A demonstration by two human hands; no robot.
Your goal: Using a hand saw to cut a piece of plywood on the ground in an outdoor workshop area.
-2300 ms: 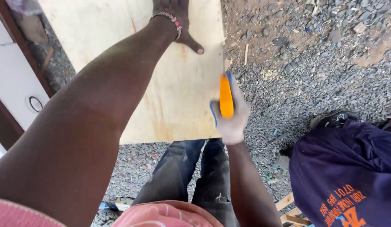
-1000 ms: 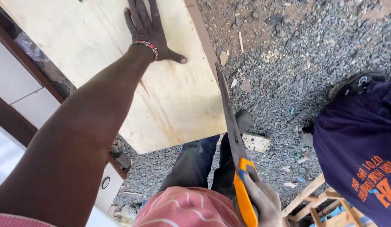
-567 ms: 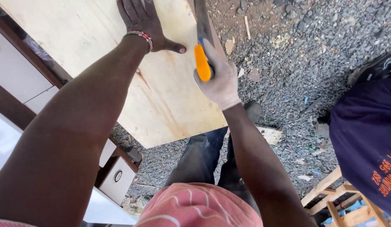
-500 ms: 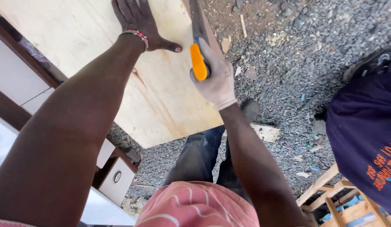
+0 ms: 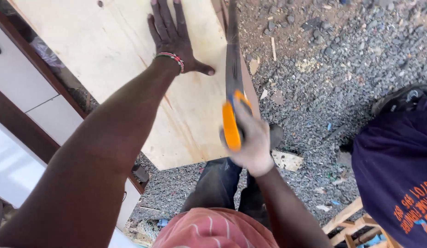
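Note:
A pale plywood sheet (image 5: pixel 108 59) lies flat in front of me. My left hand (image 5: pixel 174 39) presses palm-down on it with fingers spread, a beaded band at the wrist. My right hand (image 5: pixel 250 142) grips the orange handle of a hand saw (image 5: pixel 233 69). The dark blade runs along the sheet's right edge, pointing away from me. My dark trousers and a red striped shirt show below the sheet.
Grey gravel (image 5: pixel 342 59) with wood scraps covers the ground to the right. Another person in a dark blue shirt (image 5: pixel 402 170) stands at the right edge. White cabinet fronts with brown frames (image 5: pixel 25 96) stand at the left. A wooden frame (image 5: pixel 347 220) lies at the lower right.
My right hand has pulled the saw back toward me along the sheet's right edge after pushing it forward. My left hand stays flat on the plywood.

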